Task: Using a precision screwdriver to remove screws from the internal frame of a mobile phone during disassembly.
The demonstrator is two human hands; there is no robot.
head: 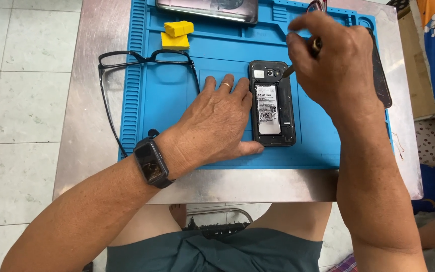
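A steel table (91, 75) carries a blue mat (177, 131), and near the mat's middle lies an opened phone (273, 103), back cover off, battery (268, 109) showing. The left hand (217, 126) lies flat and spread on the mat, thumb and fingertips pressed against the phone's left edge, gripping nothing. The right hand (333, 65) is closed around a screwdriver (298, 63) whose tip (284, 74) meets the phone's upper right corner. To do this well, I judge the tool should stand square in the screw, with light downward pressure and the left hand bracing the phone against sliding. Glasses (147, 60) rest at the mat's left edge, yellow blocks (177, 34) beyond, another phone (207, 9) at the far rim.
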